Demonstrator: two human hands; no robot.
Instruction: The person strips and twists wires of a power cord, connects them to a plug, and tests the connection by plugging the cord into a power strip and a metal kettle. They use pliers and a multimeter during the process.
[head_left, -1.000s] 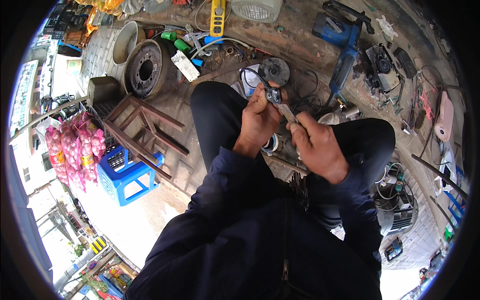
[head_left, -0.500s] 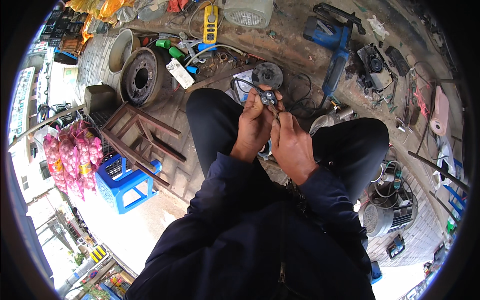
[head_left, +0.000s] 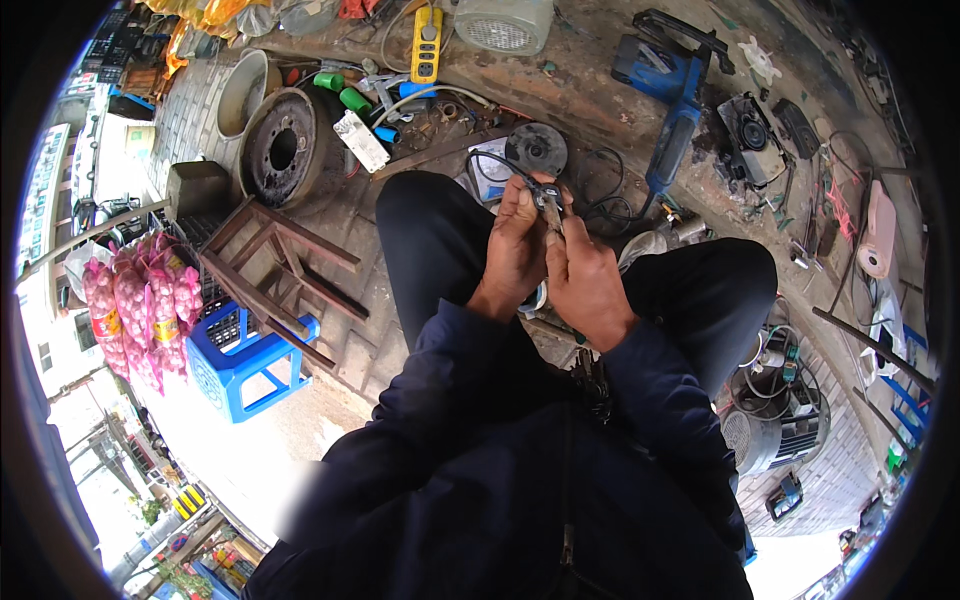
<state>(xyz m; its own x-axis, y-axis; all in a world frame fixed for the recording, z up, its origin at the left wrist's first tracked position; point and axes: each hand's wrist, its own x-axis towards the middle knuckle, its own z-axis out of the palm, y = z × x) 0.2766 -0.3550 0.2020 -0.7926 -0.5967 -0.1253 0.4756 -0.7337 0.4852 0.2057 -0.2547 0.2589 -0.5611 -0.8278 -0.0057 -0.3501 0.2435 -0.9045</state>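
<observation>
Between my knees, my left hand (head_left: pixel 508 250) is closed around a black power plug (head_left: pixel 547 194) with its face turned up. A black cord (head_left: pixel 484 153) loops away from the plug to the left. Close against it, my right hand (head_left: pixel 588 285) pinches a thin brownish piece, too small and covered to name, its tip touching or nearly touching the plug. Just beyond my fingers lies a dark round disc (head_left: pixel 537 149), partly over a white-and-blue sheet (head_left: pixel 487 172).
Farther off lie a blue power tool (head_left: pixel 672 140), a yellow power strip (head_left: pixel 426 45) and a white box (head_left: pixel 361 141). To the left are a wheel rim (head_left: pixel 283 150), a wooden stool frame (head_left: pixel 290 262) and a blue plastic stool (head_left: pixel 225 375). An electric motor (head_left: pixel 765 437) sits at right.
Both hands stay together at the plug. The right fingers have shifted slightly up toward its face, and the plug has tilted a little. The view has moved slightly.
</observation>
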